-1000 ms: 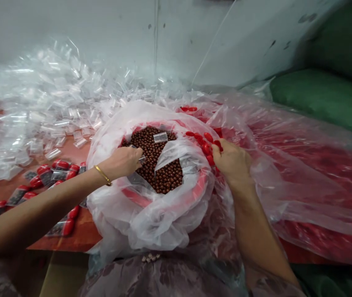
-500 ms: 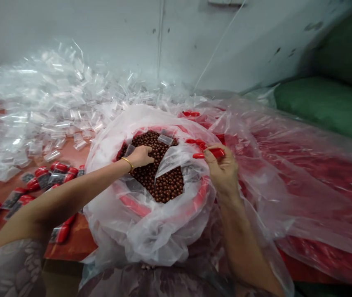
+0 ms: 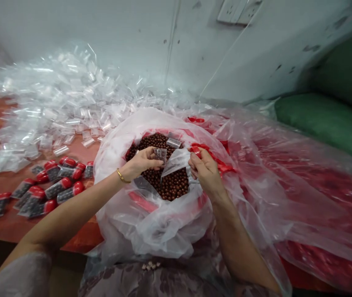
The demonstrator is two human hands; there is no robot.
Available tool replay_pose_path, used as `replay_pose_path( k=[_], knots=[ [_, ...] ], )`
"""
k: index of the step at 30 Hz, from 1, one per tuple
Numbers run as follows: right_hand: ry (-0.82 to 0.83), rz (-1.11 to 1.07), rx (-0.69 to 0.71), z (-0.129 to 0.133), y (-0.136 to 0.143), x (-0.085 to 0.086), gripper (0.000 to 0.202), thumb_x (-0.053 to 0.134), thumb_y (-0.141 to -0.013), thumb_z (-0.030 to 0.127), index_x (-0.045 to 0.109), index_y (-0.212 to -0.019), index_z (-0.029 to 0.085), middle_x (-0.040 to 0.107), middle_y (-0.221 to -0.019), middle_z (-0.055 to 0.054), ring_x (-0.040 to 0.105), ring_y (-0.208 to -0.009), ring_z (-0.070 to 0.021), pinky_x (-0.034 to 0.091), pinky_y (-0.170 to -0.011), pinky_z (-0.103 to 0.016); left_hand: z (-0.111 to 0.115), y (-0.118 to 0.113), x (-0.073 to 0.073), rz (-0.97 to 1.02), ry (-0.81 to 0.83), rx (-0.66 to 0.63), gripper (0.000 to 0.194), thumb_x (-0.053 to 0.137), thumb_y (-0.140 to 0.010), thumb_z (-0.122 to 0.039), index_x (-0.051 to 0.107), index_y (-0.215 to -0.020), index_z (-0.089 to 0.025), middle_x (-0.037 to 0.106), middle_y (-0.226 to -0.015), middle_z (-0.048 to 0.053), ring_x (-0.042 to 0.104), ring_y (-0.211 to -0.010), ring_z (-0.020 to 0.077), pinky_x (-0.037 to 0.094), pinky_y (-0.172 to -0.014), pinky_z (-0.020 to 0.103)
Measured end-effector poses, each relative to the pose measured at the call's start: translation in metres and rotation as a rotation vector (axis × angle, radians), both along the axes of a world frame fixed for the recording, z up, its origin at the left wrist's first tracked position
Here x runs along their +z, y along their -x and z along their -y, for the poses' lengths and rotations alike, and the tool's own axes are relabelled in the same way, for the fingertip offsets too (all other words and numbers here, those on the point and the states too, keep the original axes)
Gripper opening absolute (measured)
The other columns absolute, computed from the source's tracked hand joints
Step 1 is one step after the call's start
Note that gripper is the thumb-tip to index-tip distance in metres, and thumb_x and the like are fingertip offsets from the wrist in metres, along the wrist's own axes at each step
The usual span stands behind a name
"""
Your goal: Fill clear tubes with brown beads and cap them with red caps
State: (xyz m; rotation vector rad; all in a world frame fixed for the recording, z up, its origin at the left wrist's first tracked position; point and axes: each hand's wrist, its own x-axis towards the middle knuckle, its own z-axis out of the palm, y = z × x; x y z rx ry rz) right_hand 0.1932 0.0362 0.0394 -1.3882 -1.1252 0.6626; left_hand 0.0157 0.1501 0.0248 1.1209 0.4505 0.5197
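Observation:
My left hand (image 3: 143, 161), with a gold bangle at the wrist, pinches a small clear plastic case (image 3: 160, 155) above the brown beads (image 3: 173, 183). The beads fill a round red tub (image 3: 143, 202) lined with a translucent plastic bag (image 3: 160, 231). To the right, my right hand (image 3: 205, 167) has its fingers closed on a red plastic cap (image 3: 195, 150) over the tub's right rim. Another clear case (image 3: 174, 142) lies on the beads near the far rim. More red caps (image 3: 225, 167) rest just beyond my right hand, partly hidden by it.
A large heap of clear cases (image 3: 67, 90) covers the table's back left. Several filled cases with red caps (image 3: 58, 187) lie on the red tabletop (image 3: 81, 237) at left. A big plastic bag of red pieces (image 3: 306, 177) spreads right, beside a green sack (image 3: 327, 119). Behind is a wall with a socket (image 3: 239, 11).
My left hand has risen from the beads and now holds a clear case. My right hand has moved left toward it, with a red cap between its fingers. The view has shifted slightly.

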Motion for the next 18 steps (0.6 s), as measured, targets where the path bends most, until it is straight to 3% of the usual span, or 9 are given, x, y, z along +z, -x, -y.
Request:
replay_pose_path(
  k=[4,8,14,18],
  knots=[
    [0.070,-0.141,0.113,-0.007,0.011,0.007,0.033,0.055,-0.083,0.052,0.054,-0.094,0.021,0.039,-0.058,0.007,0.030,-0.043,-0.0054,0.019,-0.037,-0.019,0.004,-0.002,-0.006,0.044,-0.126,0.003,0.041,0.083,-0.062,-0.023,0.062,-0.095,-0.011,0.067,-0.091,0.004,0.061,-0.079,0.0108,0.047,-0.075,0.024],
    [0.090,-0.143,0.145,-0.014,0.018,0.009,0.037,0.061,-0.078,0.054,0.056,-0.092,0.020,0.046,-0.062,0.007,0.032,-0.041,-0.0039,0.019,-0.036,-0.020,0.004,-0.006,-0.011,0.127,-0.237,0.011,0.040,0.083,-0.063,-0.025,0.063,-0.096,-0.012,0.066,-0.094,0.004,0.060,-0.085,0.0120,0.047,-0.081,0.025],
    [0.129,-0.293,0.130,-0.019,0.017,0.004,0.045,0.069,-0.068,0.060,0.054,-0.083,0.020,0.050,-0.064,0.008,0.030,-0.036,-0.0012,0.022,-0.033,-0.019,0.001,-0.001,-0.006,0.059,-0.103,-0.059,0.045,0.078,-0.070,-0.036,0.056,-0.101,-0.014,0.066,-0.087,0.003,0.064,-0.070,0.0117,0.049,-0.063,0.023],
    [0.157,-0.343,0.120,-0.020,0.017,0.001,0.047,0.071,-0.065,0.060,0.054,-0.085,0.020,0.050,-0.062,0.009,0.029,-0.035,-0.0007,0.023,-0.032,-0.018,0.001,0.001,-0.004,0.016,-0.064,-0.035,0.042,0.075,-0.073,-0.035,0.052,-0.101,-0.014,0.068,-0.088,0.005,0.065,-0.067,0.0110,0.051,-0.061,0.022]
  ],
)
